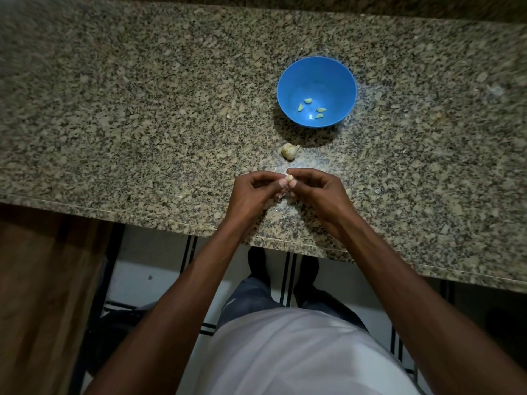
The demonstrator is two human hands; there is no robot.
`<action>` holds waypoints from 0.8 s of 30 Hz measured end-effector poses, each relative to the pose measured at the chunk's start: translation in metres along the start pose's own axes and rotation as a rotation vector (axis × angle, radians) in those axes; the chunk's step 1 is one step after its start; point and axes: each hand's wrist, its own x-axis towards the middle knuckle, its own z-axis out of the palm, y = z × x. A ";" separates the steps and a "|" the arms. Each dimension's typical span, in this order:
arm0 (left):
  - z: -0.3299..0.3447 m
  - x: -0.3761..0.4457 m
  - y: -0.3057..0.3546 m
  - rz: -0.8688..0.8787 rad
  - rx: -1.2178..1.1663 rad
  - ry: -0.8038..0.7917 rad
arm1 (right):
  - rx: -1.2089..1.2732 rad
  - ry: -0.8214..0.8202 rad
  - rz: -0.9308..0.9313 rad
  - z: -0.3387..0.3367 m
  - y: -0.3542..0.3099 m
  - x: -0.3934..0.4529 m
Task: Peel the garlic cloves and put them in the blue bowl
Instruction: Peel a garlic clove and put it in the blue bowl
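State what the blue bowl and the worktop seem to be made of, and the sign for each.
Blue bowl: probably plastic, smooth with a soft sheen; uniform colour, thin rim. Worktop: apparently polished granite or similar stone; speckled beige, grey and black grains, faint glare.

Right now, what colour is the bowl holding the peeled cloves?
Blue; the bowl shows best in the head view, with four pale cloves inside.
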 end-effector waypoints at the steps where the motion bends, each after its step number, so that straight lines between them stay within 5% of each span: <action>1: 0.001 0.000 0.000 0.013 0.002 0.013 | 0.021 -0.005 0.002 -0.001 0.000 0.000; 8: 0.007 0.002 -0.001 0.208 0.276 0.066 | 0.034 0.069 -0.038 -0.003 0.003 -0.002; 16: 0.003 0.004 0.000 0.181 0.202 0.050 | 0.009 0.035 -0.114 -0.001 -0.003 -0.006; 24: 0.009 0.003 -0.004 0.304 0.474 0.089 | -0.016 -0.012 -0.113 0.001 -0.005 -0.010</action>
